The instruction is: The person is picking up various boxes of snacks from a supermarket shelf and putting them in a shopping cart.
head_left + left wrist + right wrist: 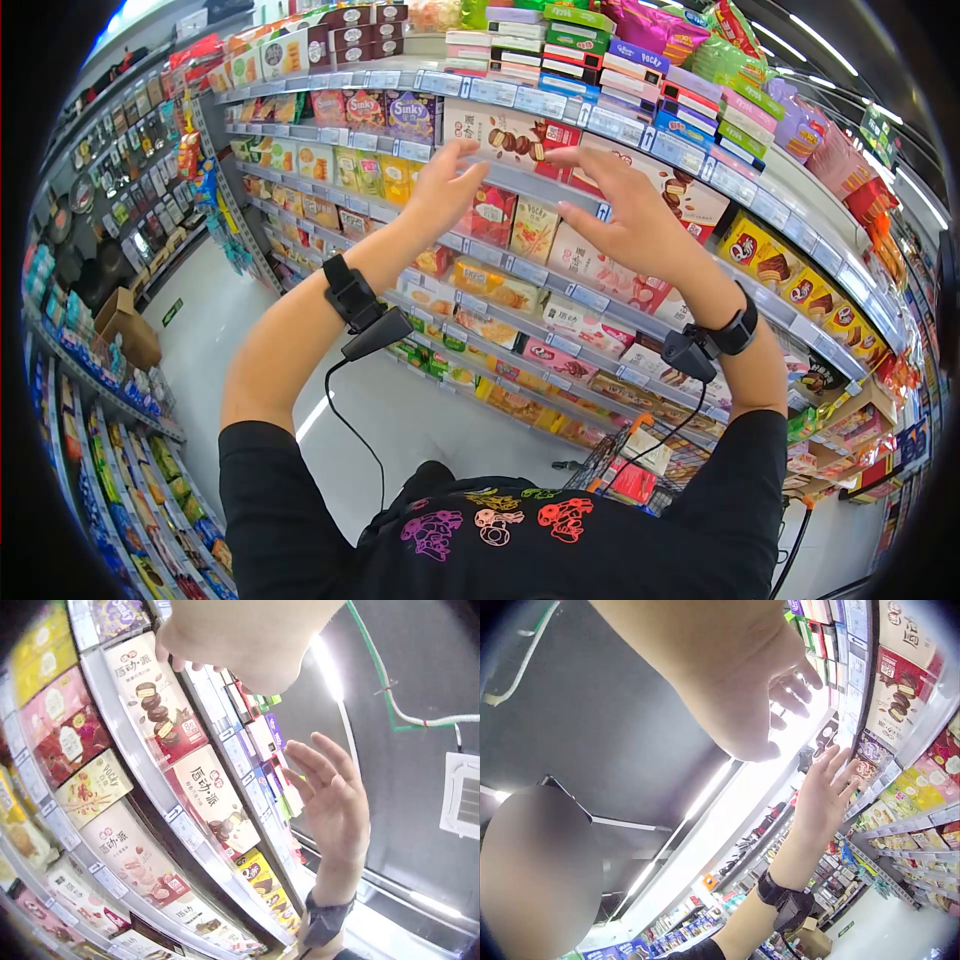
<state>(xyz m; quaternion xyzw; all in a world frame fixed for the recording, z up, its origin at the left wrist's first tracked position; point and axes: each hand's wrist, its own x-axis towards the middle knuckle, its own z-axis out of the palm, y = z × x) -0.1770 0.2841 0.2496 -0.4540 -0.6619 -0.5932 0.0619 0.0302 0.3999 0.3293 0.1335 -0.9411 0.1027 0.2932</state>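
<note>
Both hands are raised before a snack shelf, with nothing held in either. In the head view the left hand [445, 190] has its fingers spread near the left part of a white and red chocolate pie box [500, 135]. The right hand [625, 205], fingers extended and thumb apart, is in front of a second such box [690, 195]. The left wrist view shows the first box [154, 697] upright on the shelf, and the right hand [334, 802] away from the boxes. In the right wrist view the left hand [821, 799] is palm-out with loose fingers.
Purple Sinky packs [410, 115] stand left of the boxes, yellow boxes [790, 275] to the right. Stacked small boxes [575, 50] line the top shelf. Lower down are a Pocky box [534, 228] and a wire basket [680, 465] near the body. A brown carton [128, 325] sits at left.
</note>
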